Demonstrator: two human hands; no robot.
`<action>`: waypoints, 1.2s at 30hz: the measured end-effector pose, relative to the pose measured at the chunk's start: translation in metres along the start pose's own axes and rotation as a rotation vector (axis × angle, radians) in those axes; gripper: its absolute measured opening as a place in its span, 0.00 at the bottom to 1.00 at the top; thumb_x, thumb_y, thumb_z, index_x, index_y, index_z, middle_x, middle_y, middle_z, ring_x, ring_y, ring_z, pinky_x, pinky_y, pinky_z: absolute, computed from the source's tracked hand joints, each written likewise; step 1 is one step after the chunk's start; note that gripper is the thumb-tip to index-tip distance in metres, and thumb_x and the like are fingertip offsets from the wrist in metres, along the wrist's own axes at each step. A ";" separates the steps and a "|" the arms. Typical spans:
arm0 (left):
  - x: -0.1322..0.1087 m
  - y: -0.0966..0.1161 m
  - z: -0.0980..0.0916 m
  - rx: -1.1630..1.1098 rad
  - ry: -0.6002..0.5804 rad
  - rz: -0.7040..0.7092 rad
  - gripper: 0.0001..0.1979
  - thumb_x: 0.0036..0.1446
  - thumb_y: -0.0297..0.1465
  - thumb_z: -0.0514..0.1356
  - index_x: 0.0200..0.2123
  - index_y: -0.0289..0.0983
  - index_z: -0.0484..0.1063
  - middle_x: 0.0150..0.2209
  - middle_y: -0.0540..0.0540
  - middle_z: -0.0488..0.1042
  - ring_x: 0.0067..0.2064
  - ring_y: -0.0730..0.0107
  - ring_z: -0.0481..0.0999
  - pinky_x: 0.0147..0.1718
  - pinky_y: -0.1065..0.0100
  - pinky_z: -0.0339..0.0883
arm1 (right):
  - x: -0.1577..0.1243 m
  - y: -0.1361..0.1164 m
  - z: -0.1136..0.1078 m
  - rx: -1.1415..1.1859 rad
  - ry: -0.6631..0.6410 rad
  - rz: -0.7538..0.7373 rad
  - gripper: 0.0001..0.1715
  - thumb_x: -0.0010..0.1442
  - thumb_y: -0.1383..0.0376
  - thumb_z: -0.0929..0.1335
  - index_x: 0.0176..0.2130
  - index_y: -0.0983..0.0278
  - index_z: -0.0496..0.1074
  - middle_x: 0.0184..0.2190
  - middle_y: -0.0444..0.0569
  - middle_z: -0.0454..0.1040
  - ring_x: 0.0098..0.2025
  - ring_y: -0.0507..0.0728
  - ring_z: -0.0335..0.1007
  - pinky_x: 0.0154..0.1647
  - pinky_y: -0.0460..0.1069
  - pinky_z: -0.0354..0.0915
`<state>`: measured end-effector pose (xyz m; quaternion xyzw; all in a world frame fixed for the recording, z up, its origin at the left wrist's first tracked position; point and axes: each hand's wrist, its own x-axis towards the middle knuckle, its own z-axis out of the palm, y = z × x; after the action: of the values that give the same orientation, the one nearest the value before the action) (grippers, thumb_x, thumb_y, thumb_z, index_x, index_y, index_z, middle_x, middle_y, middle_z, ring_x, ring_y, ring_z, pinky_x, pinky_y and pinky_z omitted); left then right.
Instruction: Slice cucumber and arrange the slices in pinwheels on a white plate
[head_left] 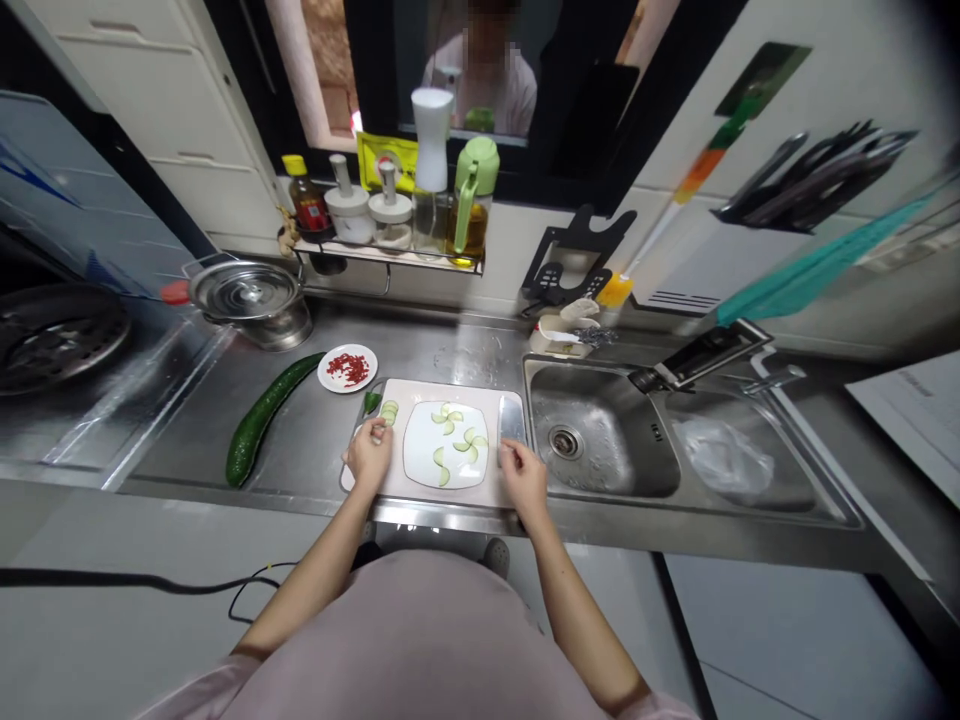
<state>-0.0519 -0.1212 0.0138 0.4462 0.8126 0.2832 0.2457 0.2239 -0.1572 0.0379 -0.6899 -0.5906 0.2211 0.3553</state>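
Observation:
My left hand (369, 455) is at the left side of a pale cutting board (397, 489), its fingers pinched together beside a small stack of cucumber slices (388, 410). Whether a slice is between the fingertips cannot be made out. On the board rests a white plate (420, 455) with cut cucumber slices (471, 443) laid in curved, petal-like groups. My right hand (524, 478) is at the board's right side with curled fingers, just below the blade of a knife (512, 415). The hand hides the knife's handle, so its grip is unclear. A dark green cucumber end (372, 401) lies by the stack.
A long cucumber (270, 420) and a small dish (364, 381) of red pieces lie to the left. Farther left stands a steel pot (255, 300). At right is a steel sink (600, 430). A rack (390, 252) of seasonings and bottles hangs behind.

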 end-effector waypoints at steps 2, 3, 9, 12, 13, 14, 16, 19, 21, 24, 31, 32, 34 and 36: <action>0.002 0.001 0.000 0.011 0.016 -0.013 0.15 0.56 0.36 0.56 0.46 0.42 0.73 0.36 0.46 0.77 0.42 0.59 0.73 0.46 0.60 0.56 | 0.000 0.005 0.000 0.013 0.014 -0.017 0.23 0.61 0.55 0.60 0.43 0.65 0.77 0.35 0.54 0.78 0.34 0.57 0.71 0.39 0.51 0.65; 0.003 0.001 0.000 0.016 0.028 -0.018 0.14 0.56 0.36 0.56 0.45 0.42 0.73 0.36 0.46 0.77 0.43 0.58 0.73 0.46 0.59 0.55 | -0.001 0.007 0.001 0.019 0.020 -0.027 0.24 0.61 0.54 0.60 0.42 0.65 0.77 0.35 0.54 0.79 0.34 0.57 0.71 0.39 0.51 0.66; 0.010 0.002 0.002 0.049 0.086 -0.075 0.13 0.55 0.36 0.58 0.43 0.44 0.73 0.37 0.46 0.77 0.46 0.54 0.72 0.48 0.55 0.53 | -0.003 0.012 0.007 0.052 0.057 -0.077 0.23 0.59 0.53 0.61 0.40 0.65 0.78 0.34 0.54 0.79 0.33 0.58 0.73 0.38 0.52 0.67; 0.015 0.001 0.003 0.078 0.099 -0.091 0.13 0.55 0.37 0.57 0.44 0.45 0.73 0.39 0.45 0.77 0.47 0.52 0.71 0.48 0.54 0.52 | -0.002 0.012 0.007 0.051 0.053 -0.074 0.23 0.59 0.53 0.61 0.40 0.66 0.78 0.34 0.54 0.79 0.33 0.59 0.73 0.38 0.52 0.67; 0.017 0.001 0.003 0.089 0.099 -0.094 0.13 0.55 0.38 0.57 0.44 0.45 0.73 0.40 0.45 0.77 0.48 0.52 0.71 0.48 0.53 0.52 | -0.002 0.012 0.007 0.051 0.051 -0.074 0.24 0.59 0.53 0.62 0.40 0.66 0.78 0.34 0.55 0.79 0.33 0.59 0.73 0.38 0.52 0.67; 0.019 0.001 0.004 0.101 0.097 -0.095 0.14 0.55 0.38 0.57 0.44 0.45 0.73 0.40 0.45 0.76 0.48 0.52 0.70 0.48 0.53 0.52 | -0.001 0.012 0.007 0.052 0.049 -0.074 0.24 0.59 0.53 0.62 0.40 0.66 0.78 0.34 0.55 0.79 0.33 0.59 0.73 0.38 0.52 0.68; 0.022 0.001 0.005 0.123 0.087 -0.094 0.15 0.55 0.40 0.58 0.44 0.44 0.73 0.41 0.44 0.76 0.48 0.51 0.70 0.48 0.53 0.52 | -0.001 0.012 0.006 0.058 0.048 -0.071 0.24 0.59 0.53 0.62 0.40 0.66 0.78 0.33 0.55 0.79 0.33 0.59 0.73 0.37 0.52 0.68; 0.025 0.003 0.008 0.153 0.063 -0.082 0.16 0.53 0.42 0.59 0.43 0.43 0.74 0.41 0.43 0.76 0.48 0.49 0.69 0.48 0.52 0.51 | 0.000 0.011 0.007 0.065 0.047 -0.069 0.24 0.59 0.53 0.62 0.39 0.66 0.78 0.33 0.55 0.79 0.32 0.59 0.73 0.37 0.52 0.68; 0.026 0.003 0.010 0.172 0.052 -0.073 0.16 0.52 0.42 0.60 0.43 0.43 0.74 0.41 0.42 0.76 0.48 0.49 0.69 0.49 0.51 0.51 | 0.001 0.012 0.007 0.065 0.047 -0.075 0.24 0.59 0.53 0.62 0.39 0.65 0.78 0.33 0.54 0.79 0.32 0.59 0.73 0.36 0.52 0.68; 0.028 0.001 0.014 0.192 0.045 -0.059 0.15 0.53 0.41 0.60 0.43 0.43 0.74 0.41 0.42 0.75 0.48 0.49 0.69 0.49 0.51 0.51 | 0.000 0.012 0.008 0.064 0.042 -0.079 0.23 0.59 0.53 0.62 0.39 0.65 0.78 0.32 0.54 0.79 0.32 0.58 0.73 0.36 0.52 0.68; 0.029 0.001 0.019 0.182 0.069 -0.025 0.14 0.52 0.37 0.60 0.43 0.43 0.73 0.44 0.42 0.75 0.50 0.50 0.69 0.49 0.52 0.51 | 0.000 0.014 0.010 0.056 0.015 -0.069 0.23 0.59 0.53 0.62 0.39 0.65 0.78 0.32 0.53 0.79 0.32 0.58 0.73 0.36 0.52 0.67; 0.029 0.002 0.019 0.169 0.073 -0.019 0.14 0.52 0.36 0.61 0.43 0.43 0.73 0.44 0.42 0.75 0.50 0.50 0.69 0.49 0.53 0.51 | 0.001 0.013 0.010 0.057 0.009 -0.069 0.23 0.59 0.53 0.62 0.40 0.65 0.78 0.32 0.54 0.79 0.32 0.58 0.73 0.36 0.52 0.67; 0.028 0.004 0.018 0.130 0.079 -0.004 0.12 0.52 0.33 0.61 0.42 0.42 0.73 0.43 0.43 0.76 0.49 0.51 0.70 0.49 0.54 0.52 | 0.000 0.011 0.009 0.061 0.000 -0.070 0.23 0.59 0.53 0.62 0.40 0.65 0.78 0.33 0.54 0.79 0.33 0.59 0.73 0.36 0.52 0.67; 0.027 0.006 0.016 0.063 0.080 0.008 0.10 0.53 0.31 0.59 0.40 0.41 0.73 0.40 0.44 0.77 0.47 0.54 0.71 0.49 0.55 0.52 | 0.000 0.009 0.009 0.066 -0.010 -0.069 0.24 0.59 0.52 0.62 0.40 0.65 0.77 0.33 0.54 0.79 0.33 0.59 0.72 0.36 0.52 0.67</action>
<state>-0.0509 -0.0909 0.0023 0.4454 0.8285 0.2758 0.1977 0.2232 -0.1554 0.0258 -0.6558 -0.6083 0.2316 0.3824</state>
